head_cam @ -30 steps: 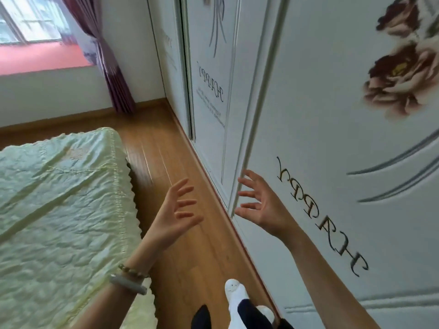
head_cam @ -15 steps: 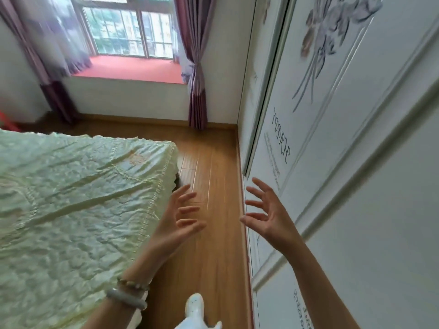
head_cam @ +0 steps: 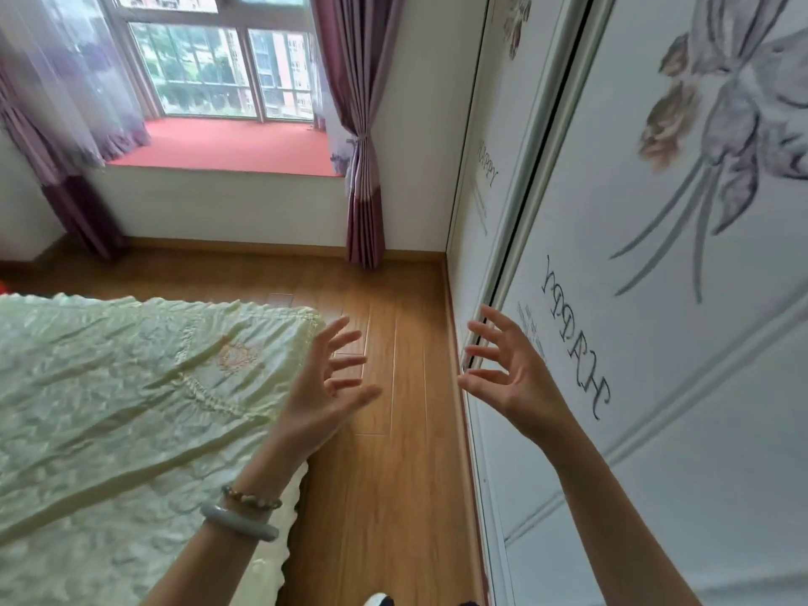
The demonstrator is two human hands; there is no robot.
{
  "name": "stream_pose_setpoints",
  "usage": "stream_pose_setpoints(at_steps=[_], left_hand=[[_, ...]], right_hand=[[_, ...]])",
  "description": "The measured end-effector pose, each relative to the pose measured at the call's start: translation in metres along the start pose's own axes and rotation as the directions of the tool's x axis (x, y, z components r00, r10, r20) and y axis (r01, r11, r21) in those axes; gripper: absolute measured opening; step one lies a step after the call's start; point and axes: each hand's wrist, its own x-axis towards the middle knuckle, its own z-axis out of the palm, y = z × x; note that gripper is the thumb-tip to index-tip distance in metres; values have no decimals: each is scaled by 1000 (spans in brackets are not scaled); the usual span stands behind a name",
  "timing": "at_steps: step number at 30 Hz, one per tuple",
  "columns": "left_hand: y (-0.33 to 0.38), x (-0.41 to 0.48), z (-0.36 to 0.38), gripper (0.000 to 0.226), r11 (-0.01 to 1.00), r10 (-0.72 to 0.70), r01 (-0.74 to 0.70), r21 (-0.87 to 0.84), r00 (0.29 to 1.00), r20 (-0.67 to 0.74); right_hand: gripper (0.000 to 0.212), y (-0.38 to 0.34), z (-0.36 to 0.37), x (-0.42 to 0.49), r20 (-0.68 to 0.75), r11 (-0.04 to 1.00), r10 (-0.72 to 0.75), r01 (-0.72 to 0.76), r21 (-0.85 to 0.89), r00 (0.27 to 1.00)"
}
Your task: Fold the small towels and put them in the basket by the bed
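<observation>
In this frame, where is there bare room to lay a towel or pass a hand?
The pale green quilted bedspread lies bare from its scalloped edge back to the frame's left side. The wooden floor strip between bed and white printed wardrobe doors is free up to the window wall. It is narrow there: the open left hand and right hand fill the strip's width. No towels or basket in view.

The bed [head_cam: 109, 408] was covered in a pale, satiny cloth, crinkled and faintly shiny, with a stitched trim. The floor [head_cam: 393, 496] was smooth varnished wood planks with a soft sheen. The wardrobe doors [head_cam: 656, 343] looked smooth and matt, printed with flowers. Plum curtains [head_cam: 363, 124] hung in heavy cloth folds. A polished, glossy bangle [head_cam: 238, 522] and a beaded bracelet [head_cam: 251, 500] circled one wrist.
</observation>
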Motion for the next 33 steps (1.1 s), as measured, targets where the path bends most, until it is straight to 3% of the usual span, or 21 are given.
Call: stream_pose_setpoints(at_steps=[9,22,33], left_hand=[[-37,152,-31,84,998,-34,32,-46,998,-44],[-99,443,-65,80,999,-43,43,-2,989,-143],[-175,636,-150,80,996,-52,68,49,958,-282]], right_hand=[[80,30,9,173,66,1000,-2,2,-4,998],[82,59,-10,497,174,997,-82,82,9,981],[83,81,35,739,296,994,-104,112,-8,950]])
